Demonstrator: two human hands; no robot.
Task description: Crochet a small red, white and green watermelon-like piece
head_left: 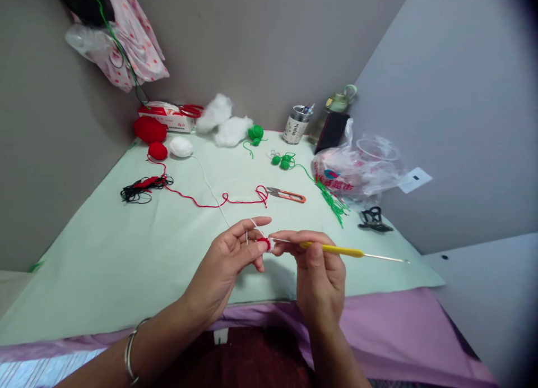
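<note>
Pinching small red-and-white crochet (266,243), your left hand (225,259) faces your right hand (321,281), clamped on a yellow-handled metal hook (348,251). Tugging could unravel the crochet.

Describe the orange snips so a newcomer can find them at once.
On the pale green table, follow the thin red yarn rightward to its looped end. Beside it lie metal snips with an orange handle. Their orange colour differs from the red-handled scissors on the red-and-white box.

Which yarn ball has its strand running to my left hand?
The white ball, the only white one, right of the small red ball; its strand runs to your left hand.
</note>
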